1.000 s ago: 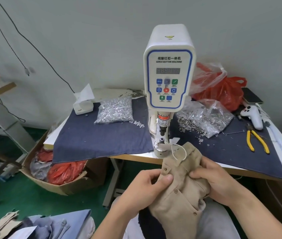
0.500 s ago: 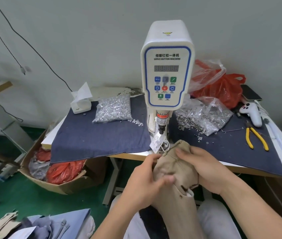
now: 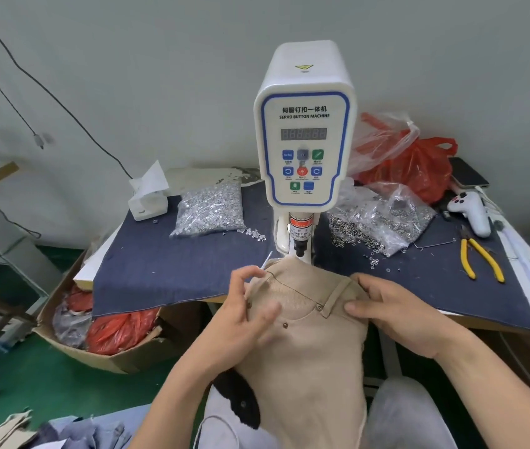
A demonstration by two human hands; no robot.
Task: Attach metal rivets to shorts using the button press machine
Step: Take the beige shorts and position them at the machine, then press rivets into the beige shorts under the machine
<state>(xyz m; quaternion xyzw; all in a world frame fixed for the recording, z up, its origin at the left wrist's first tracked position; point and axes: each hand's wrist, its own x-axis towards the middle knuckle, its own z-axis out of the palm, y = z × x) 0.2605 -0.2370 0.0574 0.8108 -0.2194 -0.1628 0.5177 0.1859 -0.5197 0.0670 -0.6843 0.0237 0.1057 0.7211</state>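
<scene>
Beige shorts (image 3: 309, 345) lie spread over my lap, waistband up against the base of the white servo button machine (image 3: 302, 150) under its press head (image 3: 300, 244). A few dark rivets show on the front pocket. My left hand (image 3: 241, 315) rests on the left of the waistband, blurred, its fingers loosely curved and holding nothing. My right hand (image 3: 396, 315) pinches the right waistband corner beside a belt loop. A bag of silver rivets (image 3: 212, 210) lies left of the machine, and an open bag of ring-shaped parts (image 3: 380, 222) lies to its right.
Blue denim cloth (image 3: 166, 267) covers the table. Yellow pliers (image 3: 480, 259), a white controller (image 3: 471, 212), a phone (image 3: 467, 176) and red plastic bags (image 3: 416, 163) sit at right. A white tissue box (image 3: 148, 202) stands at back left. A cardboard box of scraps (image 3: 105, 328) is on the green floor.
The bunched shorts have been unfolded and spread flat, waistband pushed up to the machine base. My hands moved apart to either side of the waistband, and the left hand let go of the fabric.
</scene>
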